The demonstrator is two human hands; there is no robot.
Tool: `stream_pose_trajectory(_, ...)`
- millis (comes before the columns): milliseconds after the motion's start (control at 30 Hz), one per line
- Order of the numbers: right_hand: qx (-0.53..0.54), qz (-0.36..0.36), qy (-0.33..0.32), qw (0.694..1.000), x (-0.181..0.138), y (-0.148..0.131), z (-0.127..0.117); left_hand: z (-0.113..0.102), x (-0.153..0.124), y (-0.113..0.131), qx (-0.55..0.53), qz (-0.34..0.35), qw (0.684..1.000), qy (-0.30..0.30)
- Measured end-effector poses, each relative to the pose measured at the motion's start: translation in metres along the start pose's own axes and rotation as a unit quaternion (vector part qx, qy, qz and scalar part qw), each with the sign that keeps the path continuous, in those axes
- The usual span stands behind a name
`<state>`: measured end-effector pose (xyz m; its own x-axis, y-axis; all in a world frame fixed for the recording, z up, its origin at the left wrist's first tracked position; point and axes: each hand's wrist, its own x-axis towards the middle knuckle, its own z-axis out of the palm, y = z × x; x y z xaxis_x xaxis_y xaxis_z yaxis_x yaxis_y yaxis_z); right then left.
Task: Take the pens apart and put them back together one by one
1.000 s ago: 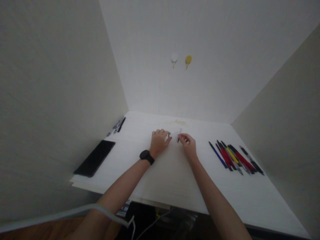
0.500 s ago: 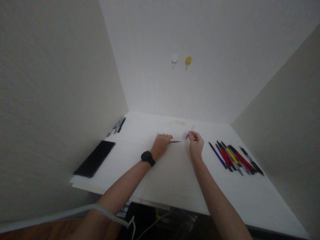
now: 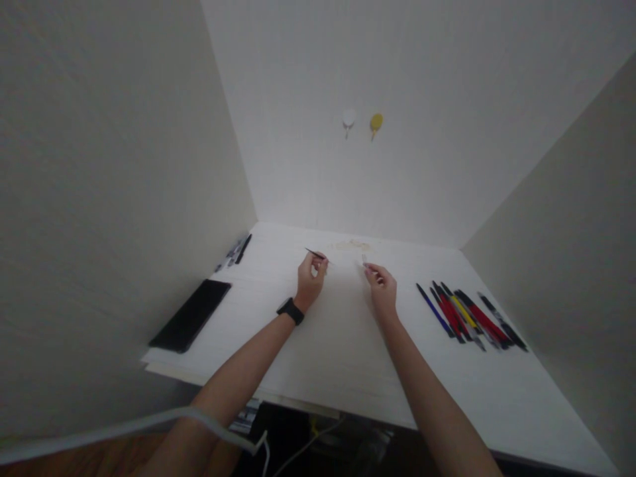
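Note:
My left hand [image 3: 310, 281], a black watch on its wrist, is closed in a pinch on a thin pen refill [image 3: 314, 253]. Its dark part points up and to the left, and a pale end sticks out on the right. My right hand [image 3: 382, 286] pinches a small clear piece [image 3: 364, 259], perhaps part of a pen; its lower end is hidden by the fingers. Both hands are just above the white table [image 3: 342, 358], a short gap apart.
At the right lies a row of several pens [image 3: 464, 311] in red, yellow, blue and black. On the left are a black phone-like slab [image 3: 191, 317], a black pen [image 3: 243, 248] and clear pieces [image 3: 228, 256]. Walls enclose three sides; two hooks [image 3: 376, 123] hang behind.
My left hand has lifted from the tabletop and moved slightly left, now with the refill in its fingers. My right hand has shifted a little left, turning the clear piece upright.

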<state>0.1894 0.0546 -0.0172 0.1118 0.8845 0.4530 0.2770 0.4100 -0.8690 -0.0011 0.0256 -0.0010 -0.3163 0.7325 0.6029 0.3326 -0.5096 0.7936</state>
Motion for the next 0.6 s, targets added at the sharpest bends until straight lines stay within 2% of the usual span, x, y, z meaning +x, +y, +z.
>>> stream_pose_trajectory(233,-0.105,-0.105,-0.055,0.987,-0.0041,-0.0007,0.0044,-0.0009,0.003,-0.0036,-0.099,-0.042,0.994,0.036)
stream_pose_trajectory(400,-0.131,-0.123,-0.078,0.981,-0.0071,-0.0038,0.0056,0.0003,0.0037,-0.002,-0.126,-0.05,0.991,0.017)
stream_pose_trajectory(600,-0.131,-0.134,-0.096,0.978,-0.0084,-0.0092,0.006,0.001,0.0024,-0.0022,-0.098,-0.049,0.994,-0.006)
